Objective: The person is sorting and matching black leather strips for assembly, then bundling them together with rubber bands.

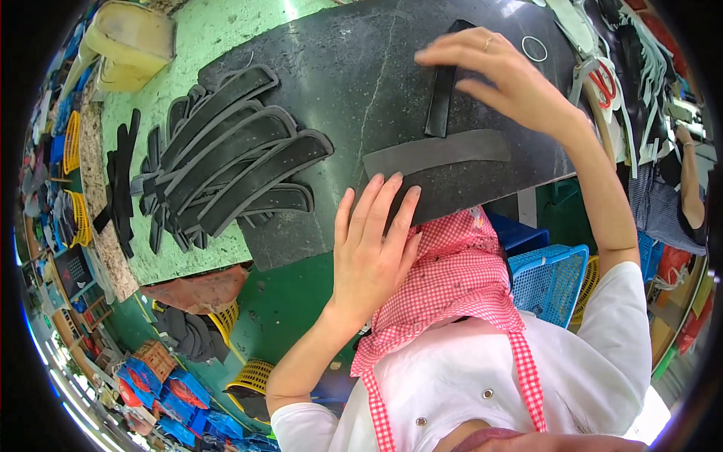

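A curved grey strip (452, 152) lies flat on the dark work board (339, 83) in front of me. My left hand (373, 237) has its fingers stretched out at the board's near edge, the tips by the strip's left lower side; I cannot tell whether they touch it. Over the far right of the board is my right hand (512, 79), thumb and fingers apart. Partly under it, a narrow black strip (440, 109) runs lengthwise away from me, its near end close to the grey one. To the left lies a pile of curved black pieces with grey edges (245, 139).
Thin black strips (123, 181) lie left of the pile on the green tabletop (203, 260). A yellow container (135, 45) stands far left. Red-handled scissors (602, 83) and a white ring (535, 49) are at right. A blue basket (550, 279) stands below; another person's arm (689, 181) shows far right.
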`<state>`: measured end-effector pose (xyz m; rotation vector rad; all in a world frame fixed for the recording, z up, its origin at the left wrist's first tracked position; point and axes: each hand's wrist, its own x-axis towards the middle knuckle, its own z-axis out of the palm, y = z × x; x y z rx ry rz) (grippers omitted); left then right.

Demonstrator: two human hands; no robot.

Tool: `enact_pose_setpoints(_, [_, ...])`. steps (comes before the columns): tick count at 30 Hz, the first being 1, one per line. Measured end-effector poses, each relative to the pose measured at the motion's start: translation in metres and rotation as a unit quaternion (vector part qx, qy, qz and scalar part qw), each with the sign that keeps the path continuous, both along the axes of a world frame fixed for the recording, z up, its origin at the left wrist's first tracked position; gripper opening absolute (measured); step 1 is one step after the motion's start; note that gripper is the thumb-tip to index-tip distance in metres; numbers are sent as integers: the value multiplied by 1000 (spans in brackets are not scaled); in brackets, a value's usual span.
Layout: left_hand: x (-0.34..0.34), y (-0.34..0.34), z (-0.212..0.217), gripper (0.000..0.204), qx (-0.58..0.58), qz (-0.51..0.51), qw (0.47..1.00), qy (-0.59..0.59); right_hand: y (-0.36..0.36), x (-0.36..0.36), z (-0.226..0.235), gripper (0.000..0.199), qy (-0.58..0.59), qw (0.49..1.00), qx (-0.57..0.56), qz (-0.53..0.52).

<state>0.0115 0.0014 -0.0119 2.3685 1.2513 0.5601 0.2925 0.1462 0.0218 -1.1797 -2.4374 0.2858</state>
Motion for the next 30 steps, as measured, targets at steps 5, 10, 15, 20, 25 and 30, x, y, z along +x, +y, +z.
enact_pose_setpoints(5, [3, -3, 2, 59, 21, 5, 1000, -19, 5, 15, 2, 21, -109, 994, 15, 27])
enact_pose_setpoints(10, [3, -8, 0, 58, 14, 29, 999, 1, -17, -24, 38, 14, 171, 941, -259, -136])
enact_pose_setpoints(15, [3, -2, -1, 59, 16, 24, 999, 19, -53, -68, 21, 19, 201, 887, -408, -80])
enact_pose_setpoints(20, [4, -2, -3, 58, 32, 25, 999, 14, -54, -73, 5, 22, 126, 911, -375, -115])
enact_pose_setpoints(25, [4, 1, 2, 61, 34, 16, 999, -14, -56, -72, -3, 23, 116, 928, -337, -113])
enact_pose_setpoints(30, [10, 7, 0, 71, 32, 27, 999, 34, -52, -65, 19, 23, 132, 876, -438, -155])
